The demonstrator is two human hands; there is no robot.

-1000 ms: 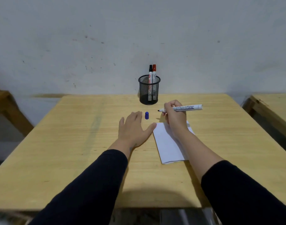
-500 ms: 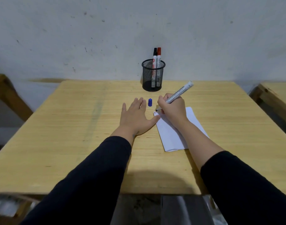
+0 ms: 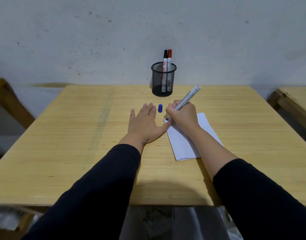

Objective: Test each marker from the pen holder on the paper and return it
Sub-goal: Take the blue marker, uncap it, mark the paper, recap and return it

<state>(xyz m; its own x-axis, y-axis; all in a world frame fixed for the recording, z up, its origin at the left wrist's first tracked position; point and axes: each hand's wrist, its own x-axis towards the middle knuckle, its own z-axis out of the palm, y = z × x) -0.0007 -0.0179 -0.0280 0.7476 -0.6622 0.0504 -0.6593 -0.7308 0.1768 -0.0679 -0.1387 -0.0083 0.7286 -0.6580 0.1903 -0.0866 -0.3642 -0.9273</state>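
My right hand (image 3: 183, 116) grips an uncapped white marker (image 3: 188, 97), its tip down on the top left corner of a white sheet of paper (image 3: 183, 144), where dark marks show. The marker's blue cap (image 3: 160, 108) stands on the table between my hands. Flat on the wood lies my left hand (image 3: 145, 123), fingers spread, thumb touching the paper's left edge. A black mesh pen holder (image 3: 163, 78) stands at the table's far edge and holds a black-capped marker (image 3: 165, 57) and a red-capped marker (image 3: 169, 56).
The wooden table (image 3: 79, 135) stands against a scuffed white wall. Other wooden furniture shows at the left edge (image 3: 3, 97) and at the right edge (image 3: 294, 101).
My right hand swung the marker from level in the air to tip-down on the paper's corner, and marks appeared there. My left hand stayed flat beside the sheet.
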